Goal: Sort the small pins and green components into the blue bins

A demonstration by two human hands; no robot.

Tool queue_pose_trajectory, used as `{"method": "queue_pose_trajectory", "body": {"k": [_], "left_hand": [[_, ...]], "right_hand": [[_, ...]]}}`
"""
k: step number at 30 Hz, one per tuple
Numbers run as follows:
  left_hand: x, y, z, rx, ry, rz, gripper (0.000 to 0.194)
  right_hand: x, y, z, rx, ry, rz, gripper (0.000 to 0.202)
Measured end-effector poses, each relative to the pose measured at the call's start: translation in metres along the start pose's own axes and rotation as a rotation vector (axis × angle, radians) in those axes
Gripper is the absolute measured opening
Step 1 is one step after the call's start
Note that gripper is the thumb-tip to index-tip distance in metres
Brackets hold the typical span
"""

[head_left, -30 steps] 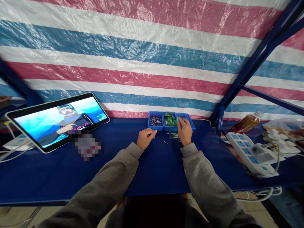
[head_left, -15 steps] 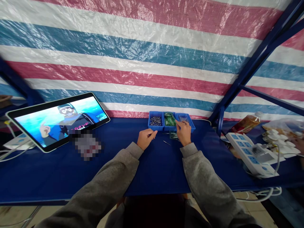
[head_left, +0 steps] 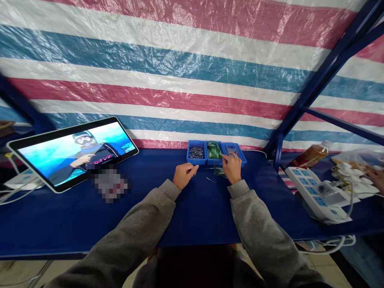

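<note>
My left hand (head_left: 184, 175) rests on the blue table with its fingers curled in and the thumb pointing right; anything inside it is hidden. My right hand (head_left: 233, 168) is palm down by the front of the trays, thumb and forefinger close together. What its fingertips pinch, if anything, is too small to make out. A small green clear packet (head_left: 220, 171) lies beside and partly under that hand. One thin metal piece (head_left: 210, 180) lies between my hands. Behind them stand a blue tray of small metal parts (head_left: 196, 152), a tray of green packets (head_left: 214, 150) and a tray of clear items (head_left: 232, 149).
At the left a tablet (head_left: 78, 150) plays a video, with a blurred-out item (head_left: 110, 184) in front. To the right are a power strip (head_left: 315, 194), a bottle of brown drink (head_left: 312, 155) and white plugs (head_left: 349, 180). Another person's hand (head_left: 376, 180) shows at the right edge.
My hands stay almost where they were, with only a slight shift of my right fingers. At the far right, the other person's hand by the power strip has gone from view.
</note>
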State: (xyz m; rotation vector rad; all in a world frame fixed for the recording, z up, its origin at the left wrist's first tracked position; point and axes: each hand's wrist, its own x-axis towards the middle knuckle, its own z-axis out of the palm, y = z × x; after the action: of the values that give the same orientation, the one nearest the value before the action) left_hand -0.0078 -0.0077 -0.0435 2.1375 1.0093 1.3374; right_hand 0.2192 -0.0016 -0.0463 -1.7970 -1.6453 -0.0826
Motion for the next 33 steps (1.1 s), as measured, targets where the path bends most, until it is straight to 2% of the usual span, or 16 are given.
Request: {"method": "queue_pose_trajectory", "body": {"k": [10,15,17,19,22,27,30,33], "left_hand": [[0.0,-0.001,0.0,0.011,-0.009,-0.015,0.045],[0.0,0.001,0.0,0.006,-0.013,-0.026,0.045],[0.0,0.001,0.0,0.003,-0.017,-0.026,0.045],[0.0,0.001,0.0,0.005,-0.015,-0.026,0.046],[-0.001,0.0,0.0,0.011,-0.012,-0.026,0.045],[0.0,-0.002,0.0,0.003,-0.004,-0.039,0.039],[0.001,0.0,0.0,-0.012,0.009,-0.05,0.031],[0.0,0.0,-0.001,-0.008,0.015,-0.052,0.024]], "right_hand": [[-0.004,-0.008,-0.001,-0.017,0.009,-0.03,0.031],[-0.004,-0.013,-0.008,0.052,0.146,-0.1,0.031],[-0.004,-0.017,-0.015,0.096,0.138,-0.113,0.025],[-0.002,-0.019,-0.023,0.143,0.016,-0.101,0.019],[-0.001,-0.021,-0.032,0.165,-0.24,-0.031,0.012],[0.0,-0.014,-0.035,0.042,-0.639,-0.025,0.019],[-0.001,-0.011,-0.031,-0.028,-0.762,-0.017,0.025],[-0.003,-0.012,-0.027,-0.07,-0.818,-0.01,0.027]]}}
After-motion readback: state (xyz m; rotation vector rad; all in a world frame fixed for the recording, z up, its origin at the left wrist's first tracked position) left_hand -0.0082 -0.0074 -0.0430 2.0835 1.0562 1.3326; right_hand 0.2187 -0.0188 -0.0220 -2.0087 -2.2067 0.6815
